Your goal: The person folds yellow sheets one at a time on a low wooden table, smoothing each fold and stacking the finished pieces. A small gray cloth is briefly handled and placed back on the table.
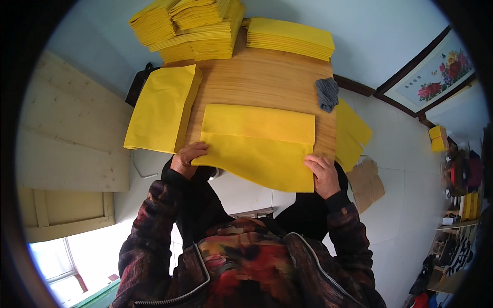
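Note:
A yellow fabric sheet (257, 154) lies across the near edge of the wooden table, its far part folded over and its near part hanging past the edge toward my lap. My left hand (189, 158) pinches the sheet's left side by the table edge. At the right side, my right hand (322, 172) grips the sheet, fingers curled on top and the thumb side partly hidden. Close to my left hand stands a stack of folded yellow pieces (162, 108) at the table's left edge.
Bundled yellow stacks (205, 36) and a neat yellow pile (290, 38) stand at the back of the wooden table (257, 77). A crumpled grey cloth (326, 94) lies at its right edge. Yellow sheets (352, 133) and brown paper (366, 184) are right of the table, lower down.

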A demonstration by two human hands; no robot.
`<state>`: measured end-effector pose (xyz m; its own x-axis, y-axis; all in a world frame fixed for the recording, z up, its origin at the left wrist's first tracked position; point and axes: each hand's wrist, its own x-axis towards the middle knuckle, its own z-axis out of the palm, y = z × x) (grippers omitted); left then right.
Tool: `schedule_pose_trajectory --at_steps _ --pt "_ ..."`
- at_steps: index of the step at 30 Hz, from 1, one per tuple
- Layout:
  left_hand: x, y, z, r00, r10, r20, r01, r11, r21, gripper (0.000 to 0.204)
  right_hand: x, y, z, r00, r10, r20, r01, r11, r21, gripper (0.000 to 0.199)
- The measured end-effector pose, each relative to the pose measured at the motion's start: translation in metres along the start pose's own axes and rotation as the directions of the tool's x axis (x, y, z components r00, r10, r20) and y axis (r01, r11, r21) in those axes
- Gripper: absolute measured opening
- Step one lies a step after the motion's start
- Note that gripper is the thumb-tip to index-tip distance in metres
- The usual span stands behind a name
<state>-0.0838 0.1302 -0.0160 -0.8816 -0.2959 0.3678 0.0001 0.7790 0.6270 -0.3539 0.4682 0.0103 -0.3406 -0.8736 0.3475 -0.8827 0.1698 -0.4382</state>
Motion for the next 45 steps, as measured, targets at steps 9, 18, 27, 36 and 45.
schedule_pose_trajectory --at_steps 9,18,27,36,45 --pt "-0.004 -0.011 0.006 0.886 -0.464 0.015 0.432 0.812 -0.391 0.013 0.006 0.009 -0.003 0.975 0.219 0.048 -0.224 0.940 0.258 0.017" --pt "0.027 -0.020 0.013 0.778 -0.624 -0.075 0.609 0.778 -0.155 0.016 0.039 0.025 0.005 0.878 0.468 0.098 -0.464 0.785 0.411 0.021" --pt "0.052 -0.003 0.022 0.746 -0.610 -0.266 0.655 0.744 0.130 0.026 0.056 0.026 0.020 0.770 0.637 0.032 -0.637 0.765 0.091 0.027" --pt "0.053 -0.001 0.022 0.732 -0.637 -0.242 0.676 0.723 0.142 0.025 0.060 0.020 0.024 0.749 0.662 -0.017 -0.661 0.746 -0.085 0.026" --pt "0.050 -0.001 0.028 0.756 -0.584 -0.297 0.650 0.723 0.233 0.018 0.062 0.016 0.026 0.712 0.702 -0.023 -0.696 0.701 -0.155 0.027"
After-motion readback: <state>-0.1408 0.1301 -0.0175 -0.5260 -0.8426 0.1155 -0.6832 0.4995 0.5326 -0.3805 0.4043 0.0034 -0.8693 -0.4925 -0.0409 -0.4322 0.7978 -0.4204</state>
